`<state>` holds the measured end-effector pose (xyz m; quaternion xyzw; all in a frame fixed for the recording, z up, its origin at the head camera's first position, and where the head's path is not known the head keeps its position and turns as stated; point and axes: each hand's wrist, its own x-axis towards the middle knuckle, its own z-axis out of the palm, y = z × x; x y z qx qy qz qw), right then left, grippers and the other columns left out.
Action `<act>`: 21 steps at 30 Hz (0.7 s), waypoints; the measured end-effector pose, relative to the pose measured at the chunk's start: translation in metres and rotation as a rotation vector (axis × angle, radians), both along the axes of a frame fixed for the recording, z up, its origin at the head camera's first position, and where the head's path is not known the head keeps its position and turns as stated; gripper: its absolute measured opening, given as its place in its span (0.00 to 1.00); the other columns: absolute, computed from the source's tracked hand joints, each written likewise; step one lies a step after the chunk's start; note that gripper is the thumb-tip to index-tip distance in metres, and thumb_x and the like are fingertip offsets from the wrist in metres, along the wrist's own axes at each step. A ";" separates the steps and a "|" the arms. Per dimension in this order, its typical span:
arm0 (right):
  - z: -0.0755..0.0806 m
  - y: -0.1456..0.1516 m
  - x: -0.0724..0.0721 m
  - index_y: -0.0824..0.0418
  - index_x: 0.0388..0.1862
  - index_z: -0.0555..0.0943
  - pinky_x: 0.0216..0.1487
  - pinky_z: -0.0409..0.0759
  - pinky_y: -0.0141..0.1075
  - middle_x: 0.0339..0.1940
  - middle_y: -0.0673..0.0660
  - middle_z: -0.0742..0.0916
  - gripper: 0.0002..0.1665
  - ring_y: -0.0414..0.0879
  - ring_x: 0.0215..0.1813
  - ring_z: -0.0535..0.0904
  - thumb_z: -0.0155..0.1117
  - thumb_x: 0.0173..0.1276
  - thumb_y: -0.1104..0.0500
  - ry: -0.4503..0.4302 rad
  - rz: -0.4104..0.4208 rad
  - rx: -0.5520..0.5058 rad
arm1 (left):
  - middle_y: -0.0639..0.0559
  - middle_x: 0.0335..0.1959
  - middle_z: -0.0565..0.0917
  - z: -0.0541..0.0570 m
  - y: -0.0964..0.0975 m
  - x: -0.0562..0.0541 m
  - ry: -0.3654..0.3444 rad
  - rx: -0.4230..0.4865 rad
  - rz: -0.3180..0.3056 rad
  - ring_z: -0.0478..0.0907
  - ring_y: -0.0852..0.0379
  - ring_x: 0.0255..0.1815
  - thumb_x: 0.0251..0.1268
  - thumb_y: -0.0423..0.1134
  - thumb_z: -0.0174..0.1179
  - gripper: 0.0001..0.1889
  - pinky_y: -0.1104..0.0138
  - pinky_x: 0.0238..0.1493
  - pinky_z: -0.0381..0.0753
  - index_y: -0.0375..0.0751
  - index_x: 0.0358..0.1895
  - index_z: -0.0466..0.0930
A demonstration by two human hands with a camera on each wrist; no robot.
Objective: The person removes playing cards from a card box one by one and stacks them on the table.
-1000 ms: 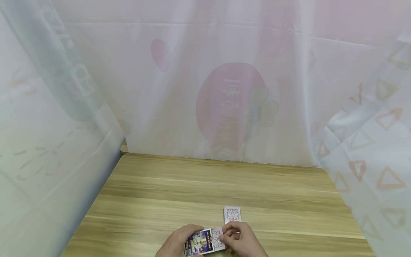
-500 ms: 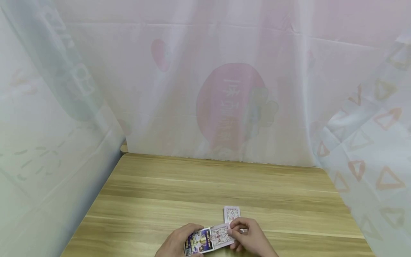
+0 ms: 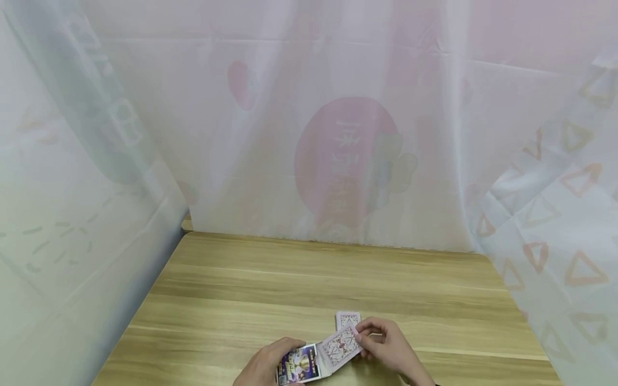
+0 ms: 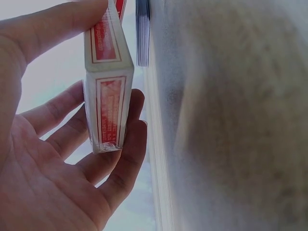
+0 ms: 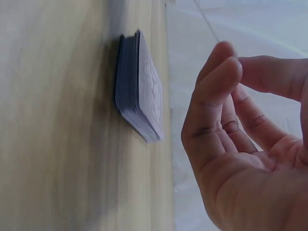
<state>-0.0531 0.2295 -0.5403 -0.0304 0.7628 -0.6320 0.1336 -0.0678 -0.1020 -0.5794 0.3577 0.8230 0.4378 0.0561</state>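
Observation:
My left hand (image 3: 270,362) grips a playing card box (image 3: 299,364), purple with a gold trophy on its face. In the left wrist view the box's red and white end (image 4: 109,110) sits between thumb and fingers. My right hand (image 3: 391,348) pinches the corner of a patterned-back playing card (image 3: 341,346), tilted just right of the box's end; whether it is one card or more I cannot tell. A pale flap-like piece (image 3: 324,360) lies between box and card. In the right wrist view thumb and fingertips (image 5: 226,70) meet, the card hidden there.
A stack of playing cards (image 3: 347,319) lies face down on the wooden table (image 3: 241,300), partly behind the pinched card. The right wrist view shows the stack's side (image 5: 130,82). Printed curtains (image 3: 232,161) hang behind the table and on both sides.
My right hand has drawn the card out of the box, rightward and away from me, and the card has turned more steeply. The left hand and box have stayed nearly still.

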 end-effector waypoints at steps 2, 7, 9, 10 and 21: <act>0.001 0.003 -0.004 0.73 0.50 0.83 0.34 0.87 0.34 0.39 0.60 0.87 0.13 0.40 0.31 0.85 0.69 0.74 0.64 0.014 -0.003 0.010 | 0.59 0.54 0.86 -0.001 -0.001 0.000 0.004 -0.001 0.000 0.80 0.70 0.49 0.58 0.63 0.77 0.40 0.65 0.51 0.86 0.41 0.66 0.79; 0.004 0.010 -0.016 0.72 0.51 0.85 0.37 0.86 0.33 0.42 0.63 0.88 0.14 0.40 0.34 0.85 0.69 0.75 0.62 0.056 -0.019 0.065 | 0.59 0.54 0.86 -0.001 -0.001 0.000 0.025 -0.001 0.008 0.80 0.70 0.50 0.58 0.64 0.77 0.39 0.65 0.51 0.86 0.42 0.66 0.79; 0.004 0.013 -0.022 0.71 0.52 0.86 0.37 0.85 0.33 0.44 0.63 0.89 0.15 0.41 0.35 0.85 0.70 0.76 0.60 0.061 -0.022 0.099 | 0.59 0.54 0.86 -0.001 -0.001 0.000 0.032 0.003 0.011 0.80 0.70 0.50 0.58 0.64 0.77 0.39 0.65 0.50 0.86 0.43 0.66 0.79; 0.003 0.015 -0.025 0.70 0.52 0.86 0.38 0.85 0.33 0.44 0.62 0.90 0.15 0.41 0.36 0.85 0.70 0.76 0.59 0.063 -0.020 0.114 | 0.60 0.54 0.86 -0.001 -0.001 0.001 0.031 0.005 0.014 0.80 0.70 0.49 0.58 0.64 0.77 0.39 0.65 0.50 0.86 0.43 0.66 0.79; -0.014 0.032 -0.064 0.64 0.51 0.90 0.30 0.82 0.32 0.33 0.54 0.88 0.13 0.40 0.30 0.81 0.71 0.76 0.56 0.071 0.108 0.187 | 0.61 0.54 0.85 -0.001 -0.002 0.001 -0.032 -0.028 0.029 0.79 0.70 0.49 0.58 0.64 0.77 0.38 0.65 0.52 0.85 0.48 0.67 0.79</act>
